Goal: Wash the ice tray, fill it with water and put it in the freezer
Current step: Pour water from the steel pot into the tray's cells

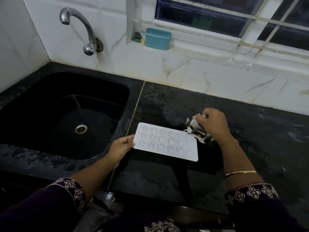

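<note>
Ice tray [165, 142]: white, star-shaped cells up, flat on the black counter [250, 131] just right of the sink [66, 114]. Long axis runs left to right, with the right end angled a little nearer the person.

Left hand [121, 146]: at the tray's left short edge, fingers mostly straight and touching it; cannot tell if any tuck under.

Right hand [214, 124]: fingers curled round a small steel jug [199, 131], tipped with its spout over the tray's far right corner. Cannot tell if water is flowing.

Judgement: filling is under way. The jug is at the right end, so the rest of the cells lie leftward along the long axis. The right hand does the travel and the left steadies.

Tap [78, 29]: shows no water running.
</note>
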Tool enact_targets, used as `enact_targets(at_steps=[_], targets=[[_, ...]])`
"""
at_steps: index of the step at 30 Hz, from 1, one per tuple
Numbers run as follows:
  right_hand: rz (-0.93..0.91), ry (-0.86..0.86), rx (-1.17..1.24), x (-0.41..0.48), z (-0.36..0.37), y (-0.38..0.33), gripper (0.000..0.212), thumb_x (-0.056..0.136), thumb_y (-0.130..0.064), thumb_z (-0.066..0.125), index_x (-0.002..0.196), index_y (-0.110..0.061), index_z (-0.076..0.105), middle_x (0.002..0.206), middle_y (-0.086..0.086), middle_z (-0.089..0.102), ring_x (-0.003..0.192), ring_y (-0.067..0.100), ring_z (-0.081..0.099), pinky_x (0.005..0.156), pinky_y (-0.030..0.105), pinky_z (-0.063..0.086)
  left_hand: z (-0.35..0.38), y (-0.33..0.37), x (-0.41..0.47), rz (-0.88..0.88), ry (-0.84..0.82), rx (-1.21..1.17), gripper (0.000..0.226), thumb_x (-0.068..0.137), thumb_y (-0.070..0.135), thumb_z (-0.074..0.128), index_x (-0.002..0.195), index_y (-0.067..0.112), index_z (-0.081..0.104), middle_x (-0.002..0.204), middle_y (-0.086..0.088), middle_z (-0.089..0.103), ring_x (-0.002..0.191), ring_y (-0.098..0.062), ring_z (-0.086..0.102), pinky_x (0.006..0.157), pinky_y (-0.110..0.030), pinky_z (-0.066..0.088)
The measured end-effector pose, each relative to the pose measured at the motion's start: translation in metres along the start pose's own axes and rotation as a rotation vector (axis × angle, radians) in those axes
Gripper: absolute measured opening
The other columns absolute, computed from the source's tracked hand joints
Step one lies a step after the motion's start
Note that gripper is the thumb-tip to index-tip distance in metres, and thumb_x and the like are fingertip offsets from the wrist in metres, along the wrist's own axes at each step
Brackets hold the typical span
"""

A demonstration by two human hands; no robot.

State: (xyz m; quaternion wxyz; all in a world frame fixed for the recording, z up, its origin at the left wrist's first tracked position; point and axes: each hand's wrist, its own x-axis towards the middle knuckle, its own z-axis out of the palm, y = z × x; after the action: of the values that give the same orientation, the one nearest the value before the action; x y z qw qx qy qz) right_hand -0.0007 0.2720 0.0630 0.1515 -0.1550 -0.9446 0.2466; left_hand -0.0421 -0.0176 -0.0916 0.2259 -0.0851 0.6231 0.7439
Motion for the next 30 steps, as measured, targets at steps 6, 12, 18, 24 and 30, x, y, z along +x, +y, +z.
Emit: enact_targets(at_steps=[6, 12, 18, 24, 30], targets=[[-0.006, 0.015, 0.015, -0.0006, -0.0033, 0.0034, 0.039, 0.082, -0.011, 0.060, 0.052, -0.013, 0.035, 0.051, 0.002, 0.034, 0.054, 0.020, 0.034, 0.052, 0.030, 0.026, -0.0014, -0.0006, 0.0013, -0.002, -0.010, 0.005, 0.038, 0.089, -0.008, 0.053, 0.127, 0.001, 0.056, 0.118, -0.013, 0.067, 0.105, -0.023, 0.066, 0.090, -0.032, 0.054], [-0.008, -0.009, -0.029, -0.0034, -0.0022, 0.0056, 0.041, 0.084, -0.013, 0.060, 0.051, -0.015, 0.035, 0.052, 0.001, 0.037, 0.051, 0.017, 0.035, 0.052, 0.029, 0.029, -0.0019, 0.0000, 0.0011, -0.009, -0.014, 0.021, 0.039, 0.089, -0.007, 0.054, 0.127, 0.002, 0.056, 0.118, -0.011, 0.067, 0.105, -0.022, 0.066, 0.090, -0.034, 0.053], [-0.029, -0.017, -0.025, -0.0043, 0.0015, -0.0007, 0.044, 0.084, -0.012, 0.059, 0.050, -0.016, 0.032, 0.051, 0.001, 0.035, 0.049, 0.014, 0.031, 0.052, 0.029, 0.028, 0.0007, 0.0020, -0.0013, -0.006, 0.008, 0.020, 0.039, 0.089, -0.009, 0.052, 0.127, -0.001, 0.055, 0.116, -0.011, 0.067, 0.104, -0.022, 0.066, 0.089, -0.032, 0.054], [-0.032, 0.003, -0.027, -0.0016, 0.0020, -0.0019, 0.040, 0.084, -0.013, 0.059, 0.052, -0.015, 0.035, 0.053, 0.001, 0.037, 0.054, 0.018, 0.037, 0.055, 0.030, 0.032, -0.0003, 0.0009, 0.0001, -0.013, -0.005, 0.021, 0.040, 0.089, -0.008, 0.052, 0.129, -0.001, 0.055, 0.117, -0.012, 0.067, 0.106, -0.024, 0.065, 0.094, -0.037, 0.051], [0.024, 0.046, 0.042, -0.0028, -0.0034, 0.0065, 0.036, 0.083, -0.011, 0.060, 0.053, -0.011, 0.039, 0.053, 0.003, 0.038, 0.050, 0.014, 0.033, 0.049, 0.027, 0.027, -0.0004, 0.0007, -0.0001, -0.008, -0.003, 0.017, 0.040, 0.089, -0.009, 0.052, 0.129, -0.002, 0.054, 0.120, -0.013, 0.065, 0.109, -0.025, 0.064, 0.097, -0.038, 0.048]])
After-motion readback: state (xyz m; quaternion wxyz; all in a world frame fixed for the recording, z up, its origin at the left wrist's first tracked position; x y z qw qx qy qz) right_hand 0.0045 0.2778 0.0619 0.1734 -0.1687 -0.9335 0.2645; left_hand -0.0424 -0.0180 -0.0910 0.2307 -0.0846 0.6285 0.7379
